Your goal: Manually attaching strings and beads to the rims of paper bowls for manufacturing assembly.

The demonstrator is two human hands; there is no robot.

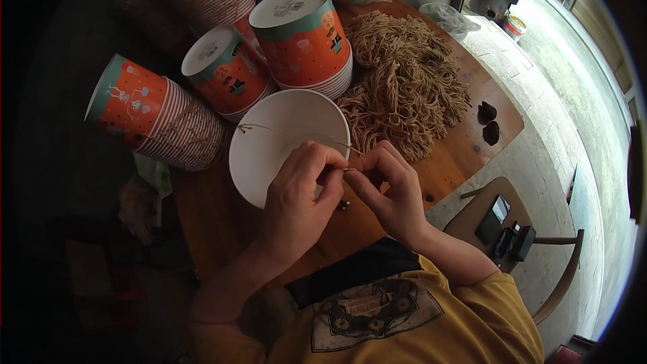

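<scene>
Over the wooden table, my left hand [301, 192] and my right hand [393, 192] meet fingertip to fingertip. Both are closed in a pinch on a thin tan cord [358, 150]. A length of it trails left across the mouth of a white paper bucket [290, 111], ending in a small knot-like tip at the rim. That bucket lies just beyond my left hand, its inside facing me. Past my right hand sits a big heap of tan cords [408, 84]. My fingers hide the exact spot where the cord is pinched.
Stacks of orange and green paper buckets stand beyond the white one, with a tipped stack [151, 111] at the left. Two dark objects [488, 123] lie near the table's right edge [465, 172]. A chair [465, 222] at the right holds a phone [495, 219] and black items.
</scene>
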